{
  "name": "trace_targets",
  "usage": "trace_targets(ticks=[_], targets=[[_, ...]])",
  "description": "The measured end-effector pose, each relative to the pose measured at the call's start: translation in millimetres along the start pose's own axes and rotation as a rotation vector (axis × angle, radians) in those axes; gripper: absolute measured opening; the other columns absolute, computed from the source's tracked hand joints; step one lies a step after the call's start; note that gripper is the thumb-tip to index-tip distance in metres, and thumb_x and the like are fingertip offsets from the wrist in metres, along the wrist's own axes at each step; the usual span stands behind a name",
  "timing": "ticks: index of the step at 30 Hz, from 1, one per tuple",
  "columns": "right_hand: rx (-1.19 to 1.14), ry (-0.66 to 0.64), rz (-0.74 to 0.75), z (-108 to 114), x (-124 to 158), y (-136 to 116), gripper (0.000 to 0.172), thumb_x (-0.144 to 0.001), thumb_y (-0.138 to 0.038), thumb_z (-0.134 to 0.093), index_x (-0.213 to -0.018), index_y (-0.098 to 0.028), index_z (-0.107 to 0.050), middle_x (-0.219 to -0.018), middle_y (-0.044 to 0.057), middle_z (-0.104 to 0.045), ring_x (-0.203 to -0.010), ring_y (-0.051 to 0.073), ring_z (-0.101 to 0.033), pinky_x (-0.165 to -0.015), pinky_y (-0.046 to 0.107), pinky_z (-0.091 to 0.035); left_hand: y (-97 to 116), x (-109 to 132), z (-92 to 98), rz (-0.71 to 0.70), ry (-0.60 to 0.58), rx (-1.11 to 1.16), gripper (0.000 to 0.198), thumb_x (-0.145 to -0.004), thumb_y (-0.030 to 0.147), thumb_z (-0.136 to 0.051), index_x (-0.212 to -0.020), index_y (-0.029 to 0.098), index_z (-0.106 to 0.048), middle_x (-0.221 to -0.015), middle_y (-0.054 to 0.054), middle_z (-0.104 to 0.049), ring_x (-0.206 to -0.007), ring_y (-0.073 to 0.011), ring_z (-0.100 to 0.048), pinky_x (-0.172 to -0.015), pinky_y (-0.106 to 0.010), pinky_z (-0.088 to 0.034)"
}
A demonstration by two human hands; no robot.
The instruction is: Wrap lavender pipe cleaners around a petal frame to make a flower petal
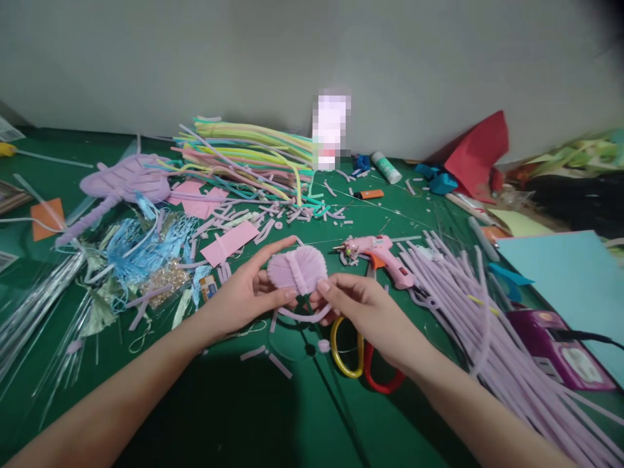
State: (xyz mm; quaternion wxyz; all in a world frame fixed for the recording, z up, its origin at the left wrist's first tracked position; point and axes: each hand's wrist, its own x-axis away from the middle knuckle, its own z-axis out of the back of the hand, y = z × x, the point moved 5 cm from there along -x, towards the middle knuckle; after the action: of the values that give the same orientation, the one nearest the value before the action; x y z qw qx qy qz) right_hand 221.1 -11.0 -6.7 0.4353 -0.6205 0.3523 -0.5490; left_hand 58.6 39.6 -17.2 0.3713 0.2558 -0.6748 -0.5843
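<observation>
Between my two hands is a rounded lilac piece built from pipe cleaners point(314, 263), with a raised band across its middle. My left hand point(258, 279) grips its left side, thumb along the lower edge. On the lower right edge, my right hand point(348, 296) pinches it with thumb and fingers. A loose lilac strand point(305, 317) curves beneath the piece, near my right fingers. Scissors with yellow and red handles point(348, 354) lie under my right wrist, their blades partly hidden. Just beyond my right hand rests a pink hot glue gun point(377, 250).
A bundle of lilac pipe cleaners point(468, 325) spreads at right beside a purple box point(556, 344). Multicoloured pipe cleaners point(253, 156) lie at the back, before a blurred bright screen point(331, 130). Blue tassels point(141, 244) and a larger lilac pipe-cleaner shape point(129, 182) sit left.
</observation>
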Motion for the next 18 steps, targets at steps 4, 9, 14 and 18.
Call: trace_targets(ticks=[4,9,14,18], targets=[[0.041,-0.098,0.016,-7.9,-0.5,-0.2,0.041,-0.087,-0.056,-0.056,-0.081,-0.017,-0.066,-0.079,0.002,-0.068,-0.065,0.011,-0.063,-0.063,0.023,-0.052,8.8,-0.9,5.5,-0.103,0.141,-0.155,0.047,-0.081,0.039,-0.071,-0.124,0.023,-0.060,-0.119,-0.006,-0.067,-0.099,-0.0191,-0.065,-0.082,-0.024,-0.052],[0.161,-0.137,0.059,-15.7,-1.8,2.7,0.038,-0.092,-0.050,-0.050,-0.081,-0.018,-0.068,-0.079,0.003,-0.069,-0.068,0.014,-0.064,-0.064,0.026,-0.052,0.9,-4.2,11.2,-0.021,0.190,-0.187,0.036,-0.078,0.044,-0.072,-0.104,0.020,-0.069,-0.097,-0.004,-0.072,-0.082,-0.0178,-0.065,-0.070,-0.024,-0.052],[0.177,-0.123,0.059,-14.9,-3.8,4.5,0.034,-0.090,-0.048,-0.054,-0.080,-0.019,-0.068,-0.080,0.003,-0.069,-0.067,0.015,-0.064,-0.065,0.027,-0.052,-1.9,-3.3,10.8,0.012,0.205,-0.188,0.036,-0.078,0.047,-0.072,-0.103,0.020,-0.070,-0.097,-0.003,-0.072,-0.082,-0.0179,-0.065,-0.069,-0.024,-0.052],[0.253,-0.119,0.075,-16.1,-4.4,4.0,0.034,-0.093,-0.045,-0.049,-0.079,-0.018,-0.065,-0.079,0.003,-0.069,-0.068,0.015,-0.063,-0.064,0.027,-0.050,0.2,-3.8,8.1,0.030,0.165,-0.215,0.037,-0.078,0.048,-0.071,-0.101,0.019,-0.070,-0.096,-0.003,-0.071,-0.081,-0.0185,-0.064,-0.067,-0.024,-0.051]])
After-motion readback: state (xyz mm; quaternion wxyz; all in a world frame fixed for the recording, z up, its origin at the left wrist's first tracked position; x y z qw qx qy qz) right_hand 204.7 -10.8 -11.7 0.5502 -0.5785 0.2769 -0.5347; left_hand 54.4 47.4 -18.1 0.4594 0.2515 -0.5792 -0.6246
